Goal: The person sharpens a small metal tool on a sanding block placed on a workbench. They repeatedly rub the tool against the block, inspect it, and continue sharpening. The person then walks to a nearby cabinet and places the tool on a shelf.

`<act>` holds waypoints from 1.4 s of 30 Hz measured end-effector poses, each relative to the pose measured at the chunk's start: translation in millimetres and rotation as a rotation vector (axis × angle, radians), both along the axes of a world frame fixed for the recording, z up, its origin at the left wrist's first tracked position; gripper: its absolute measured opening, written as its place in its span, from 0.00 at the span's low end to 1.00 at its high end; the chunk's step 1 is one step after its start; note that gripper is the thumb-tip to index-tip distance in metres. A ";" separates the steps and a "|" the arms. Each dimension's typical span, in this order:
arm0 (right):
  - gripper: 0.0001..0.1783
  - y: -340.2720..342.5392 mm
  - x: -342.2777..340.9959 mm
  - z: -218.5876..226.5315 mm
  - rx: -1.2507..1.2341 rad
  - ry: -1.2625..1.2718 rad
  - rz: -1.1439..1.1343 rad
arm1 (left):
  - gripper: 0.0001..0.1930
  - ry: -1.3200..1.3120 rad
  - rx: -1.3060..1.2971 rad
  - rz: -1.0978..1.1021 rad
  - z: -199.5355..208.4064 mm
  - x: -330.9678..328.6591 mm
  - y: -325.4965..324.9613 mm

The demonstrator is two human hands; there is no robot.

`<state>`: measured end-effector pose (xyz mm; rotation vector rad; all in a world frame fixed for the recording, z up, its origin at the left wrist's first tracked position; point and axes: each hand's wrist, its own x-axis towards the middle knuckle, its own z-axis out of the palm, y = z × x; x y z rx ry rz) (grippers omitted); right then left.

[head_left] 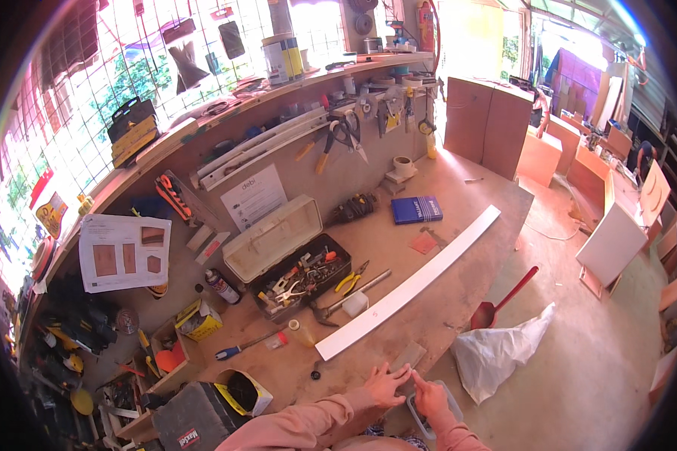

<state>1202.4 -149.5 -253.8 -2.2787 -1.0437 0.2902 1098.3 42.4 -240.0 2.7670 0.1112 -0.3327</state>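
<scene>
At the table's near edge, my left hand [386,385] and my right hand [430,398] come together, fingertips meeting. Both look closed in a pinch; whatever they hold, if anything, is too small to make out. Just beyond the fingertips lies a small flat greyish-brown piece [409,353]. A clear plastic tub [457,410] sits below my right hand, partly hidden by it. Farther off, a long white board [406,289] lies slantwise across the wooden tabletop [459,180].
Left of the board are a hammer [323,314], yellow-handled pliers [351,278], a screwdriver [237,350] and an open toolbox [297,279]. A blue box [417,210] lies farther back. At right, a white plastic bag [496,357] and red dustpan [485,314] rest on the floor.
</scene>
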 end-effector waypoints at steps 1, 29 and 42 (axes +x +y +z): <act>0.24 0.2 0.8 -0.8 -0.098 0.042 0.009 | 0.47 0.118 -0.025 -0.013 0.0 0.8 -0.2; 0.28 6.0 0.6 -7.8 0.098 -0.004 0.018 | 0.46 0.021 -0.024 0.046 -4.8 6.1 -4.8; 0.29 9.3 4.4 -36.9 0.006 -0.004 0.053 | 0.49 0.181 -0.116 0.057 6.6 5.7 7.8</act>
